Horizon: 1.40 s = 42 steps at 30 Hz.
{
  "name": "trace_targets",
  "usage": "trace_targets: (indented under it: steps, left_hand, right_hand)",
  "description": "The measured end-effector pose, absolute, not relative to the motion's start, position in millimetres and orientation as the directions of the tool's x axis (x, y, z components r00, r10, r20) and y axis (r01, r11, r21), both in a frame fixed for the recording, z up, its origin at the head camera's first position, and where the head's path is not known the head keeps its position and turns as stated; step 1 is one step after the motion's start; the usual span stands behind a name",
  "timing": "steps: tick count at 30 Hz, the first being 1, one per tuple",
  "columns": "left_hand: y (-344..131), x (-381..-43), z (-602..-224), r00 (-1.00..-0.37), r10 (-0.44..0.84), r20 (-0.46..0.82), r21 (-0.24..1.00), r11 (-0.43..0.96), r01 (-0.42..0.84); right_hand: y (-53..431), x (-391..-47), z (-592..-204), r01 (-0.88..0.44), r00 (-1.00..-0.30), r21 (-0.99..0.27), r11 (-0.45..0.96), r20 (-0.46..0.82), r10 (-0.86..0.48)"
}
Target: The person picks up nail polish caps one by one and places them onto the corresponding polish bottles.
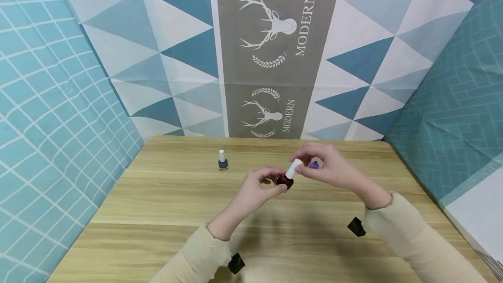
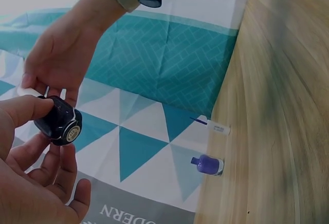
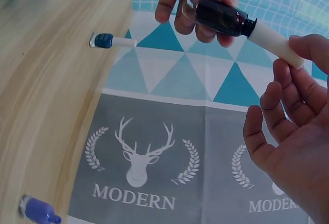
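Between thumb and fingers, my left hand (image 1: 255,189) holds a dark red nail polish bottle (image 1: 284,181) above the table. My right hand (image 1: 328,165) pinches the bottle's long white cap (image 1: 293,168). The right wrist view shows the cap (image 3: 277,45) in line with the bottle (image 3: 221,17), its lower end at the black neck. Behind the right hand, a purple nail polish bottle (image 2: 208,165) stands uncapped on the table. A white cap with its brush (image 2: 218,127) stands close by, brush upward.
A dark blue-grey nail polish bottle (image 1: 222,163) with a white cap stands upright on the back part of the wooden table (image 1: 165,200), left of the hands. Patterned cloth (image 1: 188,64) hangs along the table's back edge, with more cloth at both sides.
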State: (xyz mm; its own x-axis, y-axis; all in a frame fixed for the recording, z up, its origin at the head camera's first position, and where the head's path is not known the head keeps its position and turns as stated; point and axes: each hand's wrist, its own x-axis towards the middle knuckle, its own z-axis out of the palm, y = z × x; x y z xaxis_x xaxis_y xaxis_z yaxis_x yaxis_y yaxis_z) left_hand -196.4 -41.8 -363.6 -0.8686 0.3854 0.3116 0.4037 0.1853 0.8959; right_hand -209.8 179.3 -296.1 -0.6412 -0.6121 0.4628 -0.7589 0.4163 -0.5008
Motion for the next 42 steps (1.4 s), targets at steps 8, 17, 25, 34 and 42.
trace_targets:
  steps: [8,17,25,34,42]
  left_hand:
    - [-40.2,-196.7,-365.7,-0.880,0.360,0.311,0.908,0.161,0.387]
    - [-38.5,-198.6,-367.0,-0.895,0.324,0.308,0.919,0.141,0.368]
    - [-35.5,-198.2,-366.8,-0.900,0.299,0.318,0.923,0.121,0.366]
    - [-32.5,-197.2,-367.3,-0.912,0.274,0.306,0.934,0.102,0.344]
    - [-32.4,-197.6,-367.3,-0.915,0.277,0.292,0.935,0.116,0.334]
  right_hand:
    - [175.3,-213.7,-301.7,-0.678,-0.709,-0.628,0.382,0.424,-0.563]
    - [168.3,-218.4,-303.4,-0.628,-0.749,-0.681,0.377,0.398,-0.530]
    - [162.0,-221.0,-304.5,-0.630,-0.752,-0.696,0.345,0.435,-0.495]
    - [158.9,-220.4,-307.0,-0.586,-0.796,-0.729,0.353,0.435,-0.421]
    - [157.2,-220.5,-309.4,-0.576,-0.804,-0.727,0.373,0.423,-0.417]
